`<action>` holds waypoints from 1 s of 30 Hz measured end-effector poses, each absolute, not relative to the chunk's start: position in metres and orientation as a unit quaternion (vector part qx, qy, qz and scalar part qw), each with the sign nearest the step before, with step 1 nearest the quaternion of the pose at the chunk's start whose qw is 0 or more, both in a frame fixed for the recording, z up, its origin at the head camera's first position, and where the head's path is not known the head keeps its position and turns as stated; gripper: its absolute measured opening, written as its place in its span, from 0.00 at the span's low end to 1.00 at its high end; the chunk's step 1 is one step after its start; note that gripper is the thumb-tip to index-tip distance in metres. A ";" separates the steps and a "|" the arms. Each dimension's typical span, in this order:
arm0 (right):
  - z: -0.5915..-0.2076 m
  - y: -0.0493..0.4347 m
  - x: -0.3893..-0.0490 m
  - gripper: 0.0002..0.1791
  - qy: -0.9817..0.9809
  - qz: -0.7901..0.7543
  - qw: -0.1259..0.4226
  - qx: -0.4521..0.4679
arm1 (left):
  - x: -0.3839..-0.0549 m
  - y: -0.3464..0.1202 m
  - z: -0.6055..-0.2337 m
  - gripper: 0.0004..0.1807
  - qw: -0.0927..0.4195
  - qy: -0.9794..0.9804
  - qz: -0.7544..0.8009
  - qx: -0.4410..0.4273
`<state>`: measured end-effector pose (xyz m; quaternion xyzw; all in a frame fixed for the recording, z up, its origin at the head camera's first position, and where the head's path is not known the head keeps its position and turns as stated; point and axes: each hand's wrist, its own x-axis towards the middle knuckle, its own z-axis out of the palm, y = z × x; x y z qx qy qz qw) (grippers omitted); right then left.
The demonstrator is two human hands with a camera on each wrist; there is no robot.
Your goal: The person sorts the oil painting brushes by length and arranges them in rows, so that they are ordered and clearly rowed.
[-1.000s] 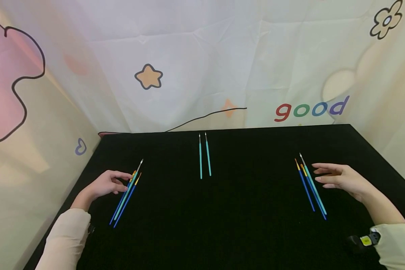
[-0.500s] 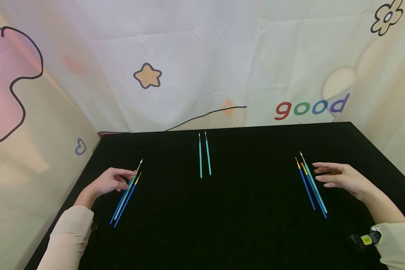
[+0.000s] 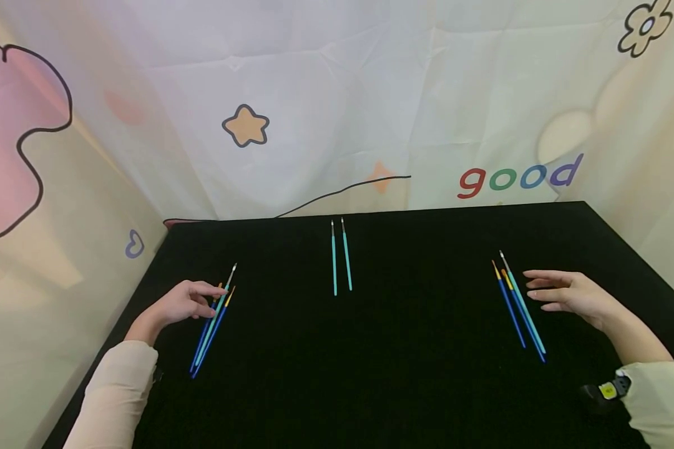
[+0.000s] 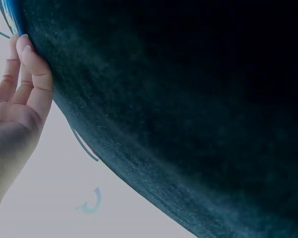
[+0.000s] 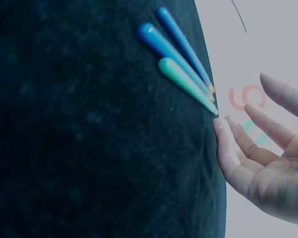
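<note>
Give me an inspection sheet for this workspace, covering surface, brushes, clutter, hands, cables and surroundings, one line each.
Surface: black tabletop, fabric-like in the wrist views.
Brushes: left trio and right trio, each two blue and one turquoise; middle pair, both turquoise, lying apart near the far edge.
Clutter: nothing seen.
Hands: left hand at the left trio, fingertips overlapping it, grip unclear; right hand beside the right trio, fingers relaxed, holding nothing.
Cables: nothing seen.
Surroundings: pale printed cloth behind, with a star and the word "good"; dark device with a yellow label at the right wrist.
</note>
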<state>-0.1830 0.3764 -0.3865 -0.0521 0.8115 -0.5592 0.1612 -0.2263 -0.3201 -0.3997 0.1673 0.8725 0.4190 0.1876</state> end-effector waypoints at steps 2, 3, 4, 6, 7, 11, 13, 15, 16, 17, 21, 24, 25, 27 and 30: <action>-0.389 0.378 -0.184 0.16 0.812 -0.558 0.165 -0.046 | -0.226 -0.318 -0.400 0.23 0.186 0.877 0.410 0.169; -0.390 0.378 -0.184 0.16 0.812 -0.557 0.167 -0.045 | -0.227 -0.317 -0.400 0.23 0.184 0.879 0.405 0.170; -0.391 0.378 -0.185 0.16 0.812 -0.557 0.169 -0.043 | -0.227 -0.317 -0.400 0.23 0.183 0.882 0.400 0.169; -0.393 0.379 -0.186 0.16 0.813 -0.555 0.172 -0.042 | -0.227 -0.315 -0.400 0.23 0.181 0.886 0.393 0.167; -0.393 0.379 -0.186 0.16 0.814 -0.554 0.173 -0.042 | -0.227 -0.315 -0.400 0.23 0.180 0.888 0.390 0.165; -0.394 0.377 -0.188 0.17 0.826 -0.536 0.170 -0.042 | -0.227 -0.315 -0.401 0.23 0.180 0.892 0.384 0.158; -0.395 0.376 -0.189 0.19 0.836 -0.520 0.168 -0.046 | -0.227 -0.315 -0.401 0.24 0.181 0.892 0.383 0.155; -0.395 0.374 -0.190 0.22 0.845 -0.505 0.166 -0.052 | -0.227 -0.315 -0.401 0.24 0.186 0.892 0.383 0.151; -0.395 0.374 -0.190 0.24 0.849 -0.499 0.165 -0.056 | -0.227 -0.316 -0.401 0.24 0.188 0.892 0.382 0.149; -0.395 0.373 -0.191 0.25 0.851 -0.494 0.166 -0.061 | -0.227 -0.316 -0.401 0.25 0.189 0.892 0.382 0.148; -0.396 0.372 -0.193 0.25 0.851 -0.490 0.172 -0.075 | -0.226 -0.316 -0.401 0.24 0.190 0.893 0.382 0.142; -0.395 0.371 -0.195 0.25 0.845 -0.496 0.184 -0.082 | -0.226 -0.316 -0.401 0.23 0.189 0.894 0.381 0.141; -0.394 0.370 -0.195 0.25 0.843 -0.498 0.188 -0.082 | -0.226 -0.316 -0.401 0.23 0.188 0.894 0.381 0.142; -0.394 0.369 -0.196 0.25 0.840 -0.500 0.196 -0.077 | -0.227 -0.316 -0.401 0.23 0.187 0.896 0.378 0.141; -0.394 0.369 -0.197 0.27 0.845 -0.491 0.198 -0.070 | -0.227 -0.315 -0.402 0.22 0.184 0.898 0.375 0.139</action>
